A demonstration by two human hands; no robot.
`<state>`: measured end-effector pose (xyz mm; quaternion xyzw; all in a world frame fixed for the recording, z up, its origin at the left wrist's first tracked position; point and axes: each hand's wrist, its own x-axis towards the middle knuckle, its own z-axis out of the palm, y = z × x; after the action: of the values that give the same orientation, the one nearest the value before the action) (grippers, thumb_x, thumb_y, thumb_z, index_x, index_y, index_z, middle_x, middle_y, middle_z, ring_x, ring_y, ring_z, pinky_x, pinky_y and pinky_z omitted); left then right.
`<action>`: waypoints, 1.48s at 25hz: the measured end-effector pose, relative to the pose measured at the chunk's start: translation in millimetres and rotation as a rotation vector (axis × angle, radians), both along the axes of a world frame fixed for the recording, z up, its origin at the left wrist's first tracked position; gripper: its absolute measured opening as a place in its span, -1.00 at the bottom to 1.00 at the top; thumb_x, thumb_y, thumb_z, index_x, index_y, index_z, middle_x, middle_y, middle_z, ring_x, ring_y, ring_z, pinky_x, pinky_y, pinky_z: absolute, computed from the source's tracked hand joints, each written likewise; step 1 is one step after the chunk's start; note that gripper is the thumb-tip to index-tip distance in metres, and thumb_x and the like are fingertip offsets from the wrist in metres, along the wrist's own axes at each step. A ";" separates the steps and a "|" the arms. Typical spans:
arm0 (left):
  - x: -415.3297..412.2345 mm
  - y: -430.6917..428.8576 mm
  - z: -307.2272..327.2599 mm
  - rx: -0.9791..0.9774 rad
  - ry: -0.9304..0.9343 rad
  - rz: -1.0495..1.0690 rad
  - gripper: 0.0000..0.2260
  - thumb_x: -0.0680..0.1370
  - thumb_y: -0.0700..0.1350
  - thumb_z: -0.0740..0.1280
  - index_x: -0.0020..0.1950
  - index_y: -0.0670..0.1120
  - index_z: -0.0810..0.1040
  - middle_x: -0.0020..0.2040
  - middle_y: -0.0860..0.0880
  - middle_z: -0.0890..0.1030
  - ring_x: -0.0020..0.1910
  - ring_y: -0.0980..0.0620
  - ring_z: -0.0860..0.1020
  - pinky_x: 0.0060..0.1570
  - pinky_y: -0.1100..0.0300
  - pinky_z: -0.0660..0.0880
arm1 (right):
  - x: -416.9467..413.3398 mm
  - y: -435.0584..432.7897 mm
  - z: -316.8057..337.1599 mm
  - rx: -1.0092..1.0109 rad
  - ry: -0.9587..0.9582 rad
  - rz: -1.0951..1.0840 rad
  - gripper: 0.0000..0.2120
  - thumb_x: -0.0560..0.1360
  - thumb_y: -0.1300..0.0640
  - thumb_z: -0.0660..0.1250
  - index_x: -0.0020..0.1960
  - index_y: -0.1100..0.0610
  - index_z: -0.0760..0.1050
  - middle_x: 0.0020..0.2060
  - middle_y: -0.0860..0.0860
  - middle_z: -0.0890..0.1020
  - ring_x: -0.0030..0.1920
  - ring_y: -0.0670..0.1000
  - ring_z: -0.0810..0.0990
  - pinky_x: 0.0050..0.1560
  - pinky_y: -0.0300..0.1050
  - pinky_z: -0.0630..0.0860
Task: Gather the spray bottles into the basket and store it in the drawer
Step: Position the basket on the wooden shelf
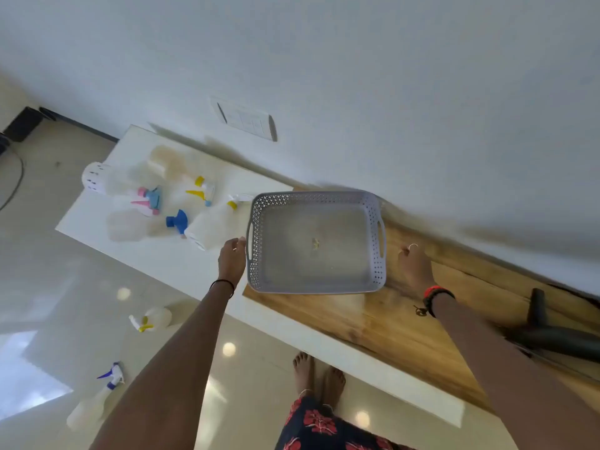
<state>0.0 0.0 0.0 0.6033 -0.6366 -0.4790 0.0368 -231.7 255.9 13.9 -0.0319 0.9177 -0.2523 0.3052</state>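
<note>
A grey perforated basket (259, 241) sits empty on the counter, half on the white part and half on the wood. My left hand (231, 258) rests by its left handle, fingertips touching the rim and holding nothing. My right hand (414, 266) lies on the wood just right of the basket, fingers curled and empty. Several spray bottles lie on the white top to the left: one with a pink and blue trigger (147, 198), one with a yellow trigger (199, 188), one with a blue trigger (177, 220), and a white one (211, 224) nearest the basket. Two more bottles lie on the floor (152, 318) (97, 401).
The counter (406, 323) runs along a white wall with a switch plate (246, 120). A black tube-shaped object (552, 332) lies on the wood at the right. My bare feet (318, 375) stand on the glossy tiled floor. A cable (18, 180) trails at far left.
</note>
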 end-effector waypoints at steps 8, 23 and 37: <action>-10.4 -5.9 -44.0 0.308 0.045 0.075 -0.52 0.63 0.16 0.05 0.26 -0.15 0.53 0.27 -0.17 0.56 0.25 -0.15 0.53 0.33 -0.10 0.42 | -6.6 -15.6 -56.0 -0.085 -0.305 -0.104 -0.54 0.60 -0.03 0.19 0.23 0.36 0.46 0.18 0.28 0.58 0.18 0.27 0.56 0.26 0.21 0.46; -11.7 1.0 -46.8 0.366 0.138 -0.015 -0.56 0.45 -0.49 0.18 0.23 -0.15 0.57 0.21 -0.23 0.59 0.18 -0.15 0.54 0.29 -0.11 0.47 | -2.2 8.0 -87.3 0.033 -0.287 -0.249 -0.70 0.53 0.39 0.15 0.19 0.55 0.41 -0.13 0.26 0.48 -0.15 0.10 0.37 -0.15 -0.10 0.31; -52.3 54.8 -55.5 0.296 0.101 -0.199 -0.64 0.53 -0.44 0.13 0.23 -0.21 0.55 0.02 -0.10 0.59 0.04 -0.02 0.51 0.06 0.16 0.52 | 46.0 108.2 -78.8 0.068 -0.256 -0.531 -0.74 0.57 0.34 0.19 -0.30 0.24 0.37 -0.39 0.06 0.40 -0.42 0.00 0.35 -0.47 -0.16 0.25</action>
<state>-52.3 54.8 -55.5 0.5113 -0.6131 -0.5984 -0.0677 -185.7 364.1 -64.9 0.2515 0.8560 -0.2941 0.3427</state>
